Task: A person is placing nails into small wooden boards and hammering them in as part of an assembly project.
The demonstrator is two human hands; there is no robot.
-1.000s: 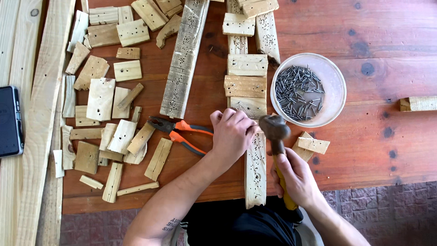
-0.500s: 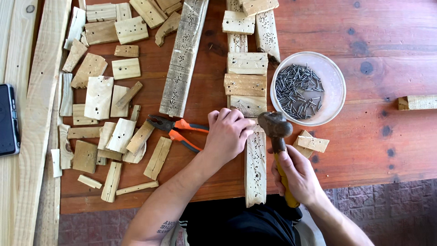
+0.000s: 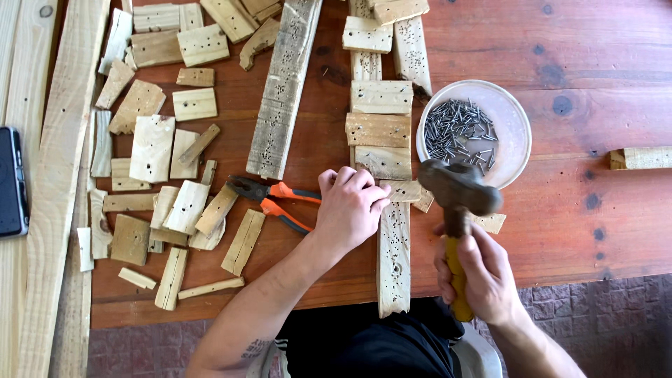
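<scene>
The right hand (image 3: 483, 276) clenched a yellow-handled hammer (image 3: 458, 210), its head raised. The left hand (image 3: 350, 206) pinched something small, hidden, against a long wooden strip (image 3: 393, 255) on the red table (image 3: 602, 91). Nailing seemed underway; a straight, careful blow was needed. Beyond lay pliers (image 3: 276, 199) and a bowl of nails (image 3: 476, 129).

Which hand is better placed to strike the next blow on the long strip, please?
Right. The right hand grips the hammer, raised above the strip. The left hand lies on the strip, likely steadying it.
</scene>
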